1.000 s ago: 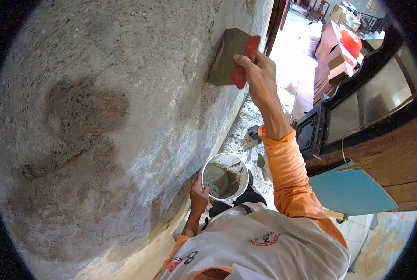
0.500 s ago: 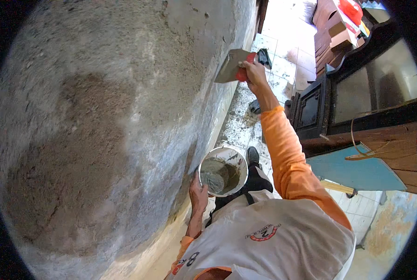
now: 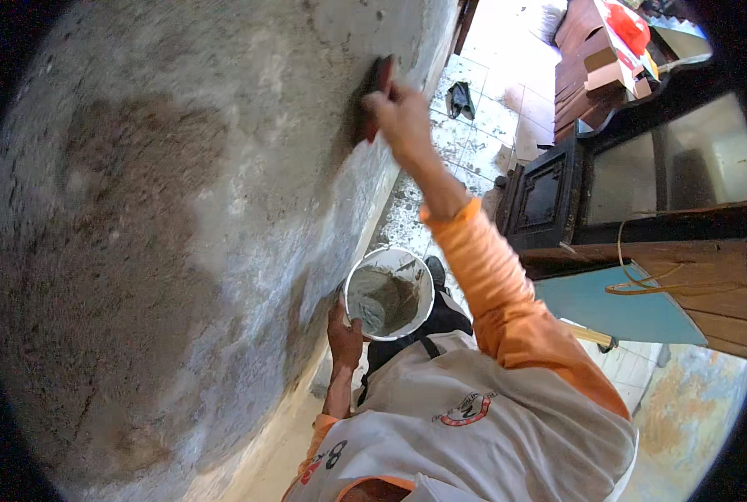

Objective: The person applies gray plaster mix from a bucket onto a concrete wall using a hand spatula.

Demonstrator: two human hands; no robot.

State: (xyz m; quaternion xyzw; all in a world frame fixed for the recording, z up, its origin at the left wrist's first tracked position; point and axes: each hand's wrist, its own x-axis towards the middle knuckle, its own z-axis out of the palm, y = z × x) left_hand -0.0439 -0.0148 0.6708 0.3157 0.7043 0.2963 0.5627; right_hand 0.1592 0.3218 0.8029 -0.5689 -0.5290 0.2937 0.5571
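My left hand (image 3: 344, 339) grips the rim of a white bucket (image 3: 430, 294), thumb over the edge, and holds it close to the wall in front of my legs. Wet grey mortar (image 3: 376, 311) lies inside it, with smears up the inner side. With my right arm reaching forward, my right hand (image 3: 407, 127) is closed round a wide putty knife (image 3: 382, 88) with a red handle. Its blade is against the rough grey wall (image 3: 265, 176), seen nearly edge-on and blurred. A large darker brown patch (image 3: 152, 217) covers the wall farther left.
A dark cabinet (image 3: 549, 197) with glass panes lies along the right, beside a light blue board (image 3: 624, 305) and a loose cable (image 3: 641, 289). On the splattered tile floor (image 3: 482, 155) is a black object (image 3: 460, 100). Cardboard boxes (image 3: 605, 71) and a red bag (image 3: 627, 29) are farther off.
My right hand has swung left, bringing the putty knife from over the floor onto the wall. My left hand still holds the bucket; the whole view has shifted slightly.
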